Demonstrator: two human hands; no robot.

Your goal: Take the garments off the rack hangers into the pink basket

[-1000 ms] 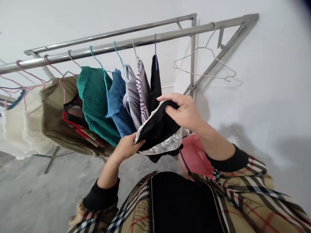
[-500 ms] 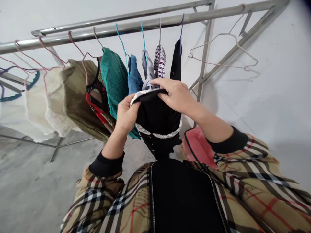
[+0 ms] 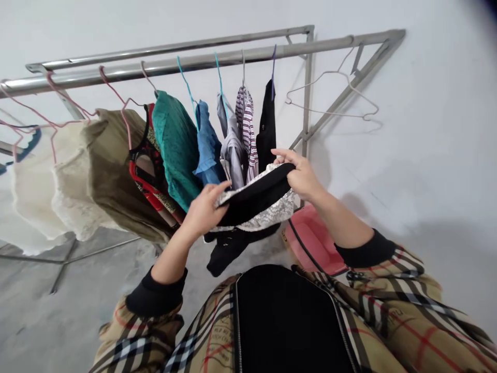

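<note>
Between my hands a black garment with white lace-like trim (image 3: 258, 194) is stretched out by its edge, in front of the hanging clothes. My left hand (image 3: 207, 210) is closed on its left end, thumb and fingers pinching the cloth. At the upper right end, my right hand (image 3: 301, 173) grips the same edge, with the index finger pointing out to the left. The lower part of the garment hangs down dark and loosely folded. Close behind it hang a striped shirt (image 3: 245, 124), a grey garment (image 3: 233, 142) and a black garment (image 3: 267, 122).
A metal clothes rail (image 3: 128, 71) runs across the top, holding a green garment (image 3: 174, 140), a blue one (image 3: 207, 142) and several pale ones at left. A bare wire hanger (image 3: 334, 111) hangs at right. Below it stands a pink basket (image 3: 318, 238).
My hands have moved apart, pulling the garment's edge wider and tilting it up at the right. My right hand has shifted right and down. The view has shifted slightly.
</note>
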